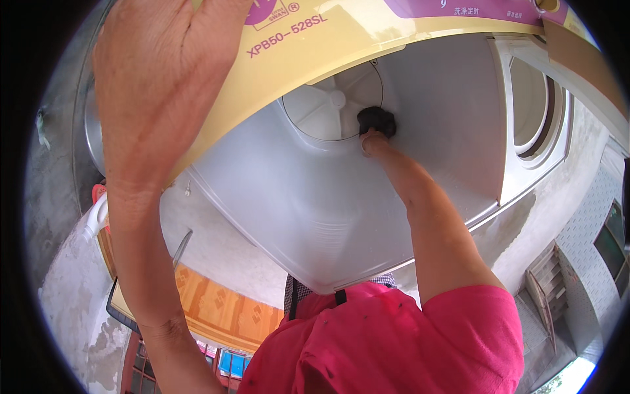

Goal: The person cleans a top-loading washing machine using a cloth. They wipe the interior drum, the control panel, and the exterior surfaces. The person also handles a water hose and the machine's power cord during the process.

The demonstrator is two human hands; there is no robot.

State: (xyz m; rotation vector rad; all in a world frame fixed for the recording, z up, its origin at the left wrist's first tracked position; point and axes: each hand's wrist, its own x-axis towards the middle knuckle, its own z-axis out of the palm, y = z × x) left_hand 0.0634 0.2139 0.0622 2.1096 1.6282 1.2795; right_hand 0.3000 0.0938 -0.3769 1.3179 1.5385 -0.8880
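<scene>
Down in the grey wash tub point(305, 197) of a twin-tub washing machine, my right hand point(375, 142) grips a bunched dark cloth point(377, 122) near the tub floor. The cloth lies at the edge of the round ribbed pulsator point(337, 101). My left hand point(167, 59) is raised close to the camera, over the left part of the machine's yellow control panel point(344, 44). Its fingertips run out of the picture, so what they touch is hidden.
The spin tub opening point(531, 108) is at the right. To the left are a white plastic bottle point(96, 219) and a wood-patterned surface point(226, 308). A blue plastic thing point(234, 363) shows at the bottom, and steps point(553, 276) at the far right.
</scene>
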